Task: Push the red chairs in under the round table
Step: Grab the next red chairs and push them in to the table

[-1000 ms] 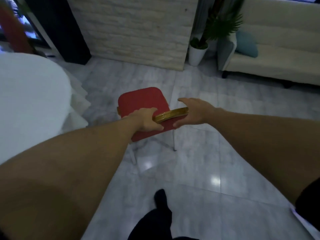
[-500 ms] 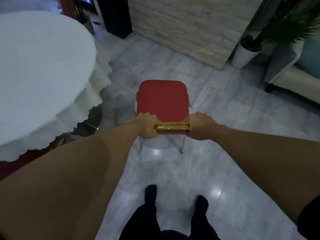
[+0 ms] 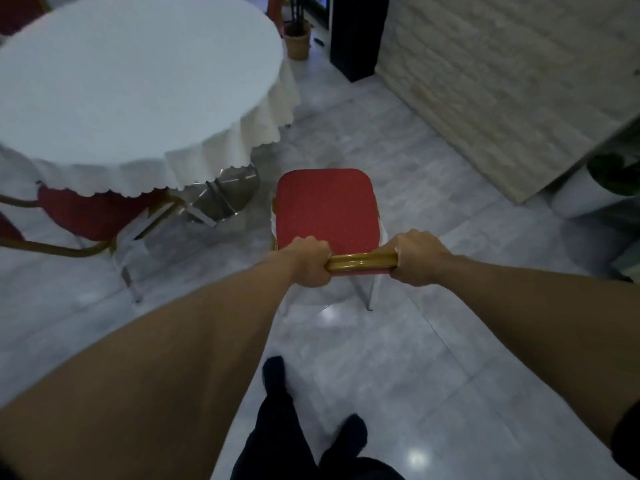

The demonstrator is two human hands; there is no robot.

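Note:
A red chair with a gold back rail stands on the floor in the middle of the view, its seat pointing away from me. My left hand is shut on the left end of the rail and my right hand on the right end. The round table, under a white scalloped cloth, fills the upper left; its steel base shows to the left of the chair. A second red chair sits partly under the cloth at the left.
A stone-clad wall runs along the right. A white planter stands at the right edge, a brown pot and a dark column at the back. Grey marble floor lies between chair and wall. My feet are below.
My right hand has closed on the rail, joining the left. The chair has turned and come close to the table, which now fills the upper left.

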